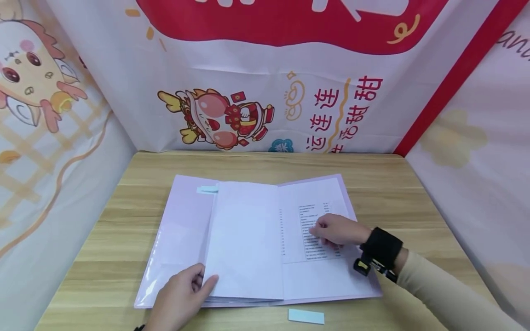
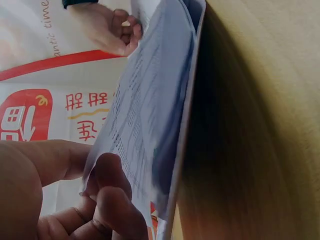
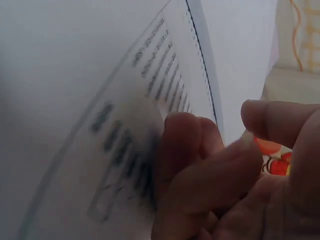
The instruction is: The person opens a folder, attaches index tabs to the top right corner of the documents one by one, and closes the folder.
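Observation:
A lilac folder lies open on the table, with white sheets inside it. The left sheet is blank on the side facing up, and its outer edge is raised off the cover. My left hand pinches that sheet's lower left edge between thumb and fingers; the left wrist view shows print on the sheet's underside. Over the printed right-hand page is my right hand, its fingers loosely bent and holding nothing. In the right wrist view the fingers are at the page's surface; whether they touch it I cannot tell.
A pale blue strip lies on the wooden table in front of the folder. Another pale blue piece sticks out near the folder's top left. Printed cloth hangs behind and on both sides.

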A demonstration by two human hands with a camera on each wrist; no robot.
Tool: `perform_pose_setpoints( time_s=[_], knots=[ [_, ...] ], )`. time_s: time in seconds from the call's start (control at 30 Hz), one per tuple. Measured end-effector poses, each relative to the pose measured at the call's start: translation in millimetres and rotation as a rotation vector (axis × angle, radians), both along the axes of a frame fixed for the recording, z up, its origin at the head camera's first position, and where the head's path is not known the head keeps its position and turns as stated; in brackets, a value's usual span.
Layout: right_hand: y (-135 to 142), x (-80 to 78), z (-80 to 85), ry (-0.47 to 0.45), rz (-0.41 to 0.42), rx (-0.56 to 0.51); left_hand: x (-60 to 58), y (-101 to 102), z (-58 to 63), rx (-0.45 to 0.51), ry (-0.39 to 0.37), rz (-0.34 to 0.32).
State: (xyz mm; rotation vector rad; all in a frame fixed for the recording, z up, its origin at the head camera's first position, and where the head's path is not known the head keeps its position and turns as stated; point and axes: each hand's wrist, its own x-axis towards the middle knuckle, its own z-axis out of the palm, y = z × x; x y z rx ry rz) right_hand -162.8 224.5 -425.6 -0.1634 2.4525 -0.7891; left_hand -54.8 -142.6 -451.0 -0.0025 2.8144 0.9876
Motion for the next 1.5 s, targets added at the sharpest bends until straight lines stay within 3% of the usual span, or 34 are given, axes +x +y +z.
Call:
perform_pose_setpoints(
  time_s=[0.2,0.37,0.6,0.77,1.27,1.37,1.5],
  knots=[
    [-44.8,-16.1,-5.3,0.165,0.132,0.065,2.4,0.0,-6.1,-0.036,0.030,0.001],
    [-85.6,-16.2,-10.5,0.321,0.263,0.140,2.8,-0.5,-12.0,-0.065,0.011,0.007],
    [-123.1,-14.9,-36.7,0.493,0.400,0.321,2.5,-3.4,-18.5,-0.094,-0.040,-0.008],
    [-135.8,-12.5,-50.8,0.517,0.425,0.402,1.9,-5.0,-22.9,-0.091,-0.037,-0.015],
    [-147.5,-12.0,-63.1,0.559,0.469,0.480,-4.1,-8.0,-26.0,-0.151,-0.075,-0.021],
    [-148.9,-11.3,-59.9,0.553,0.478,0.489,-7.6,-6.6,-24.8,-0.179,-0.021,-0.048],
    [-150.8,-10.1,-55.6,0.540,0.492,0.483,-13.6,-2.9,-28.1,-0.249,0.168,-0.121]
  ],
)
